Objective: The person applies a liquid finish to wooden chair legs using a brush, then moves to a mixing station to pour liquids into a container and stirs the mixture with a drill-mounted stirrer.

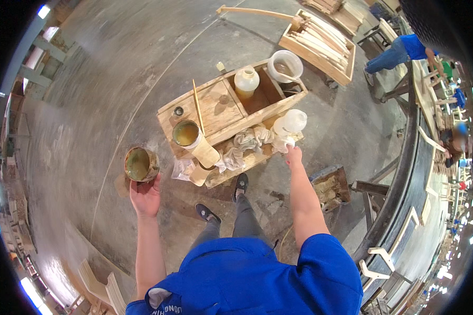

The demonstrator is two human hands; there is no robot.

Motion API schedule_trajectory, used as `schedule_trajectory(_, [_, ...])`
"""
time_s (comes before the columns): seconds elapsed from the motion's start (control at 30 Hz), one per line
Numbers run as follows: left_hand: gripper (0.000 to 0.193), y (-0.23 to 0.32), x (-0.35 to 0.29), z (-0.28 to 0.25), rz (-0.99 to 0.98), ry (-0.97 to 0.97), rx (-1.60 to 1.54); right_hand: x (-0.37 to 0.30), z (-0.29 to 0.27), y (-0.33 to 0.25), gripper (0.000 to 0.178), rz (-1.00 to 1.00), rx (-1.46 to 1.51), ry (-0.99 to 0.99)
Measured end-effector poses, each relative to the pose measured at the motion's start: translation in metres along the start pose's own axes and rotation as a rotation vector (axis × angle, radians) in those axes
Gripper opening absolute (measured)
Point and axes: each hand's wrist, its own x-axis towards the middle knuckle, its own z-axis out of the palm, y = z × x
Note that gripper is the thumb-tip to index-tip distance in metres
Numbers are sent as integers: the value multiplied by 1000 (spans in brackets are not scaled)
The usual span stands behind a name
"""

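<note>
In my left hand (pixel 146 199) is a stained round pot (pixel 141 165) with a murky brownish-green inside, held by its side over the floor. My right hand (pixel 294 156) reaches forward with its fingers closed at a small white piece (pixel 283 143); whether this is cloth or part of the bottle, I cannot tell. Just beyond it is a translucent white plastic bottle (pixel 290 122). Crumpled pale rags (pixel 245 140) lie to the left of that hand. Between my hands, a pot of yellowish liquid (pixel 186 133) stands at the wooden box, near a thin stick (pixel 198 106).
The wooden box (pixel 215 105) holds an open-necked bottle (pixel 246 81) and a white bucket (pixel 285 66). Farther off sits a crate of wooden sticks (pixel 320 44). A dirty tray (pixel 330 187) lies at right, before a long workbench (pixel 399 210). Another person (pixel 399 52) works back there.
</note>
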Motion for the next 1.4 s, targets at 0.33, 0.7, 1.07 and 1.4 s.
schedule_trajectory(0.33, [36,21,-21,-38,48,13,-29,-101,-10,-28,15,-567,591,-283])
schedule_trajectory(0.7, [38,16,-13,-35,-8,63,52,-43,36,-43,31,-814,-452,-97])
schedule_trajectory(1.07, [38,20,-17,-42,27,65,34,-37,46,-36,26,-558,-488,90])
schedule_trajectory(1.4, [36,17,-8,-19,25,-97,21,-101,-71,-149,18,-1110,-245,351])
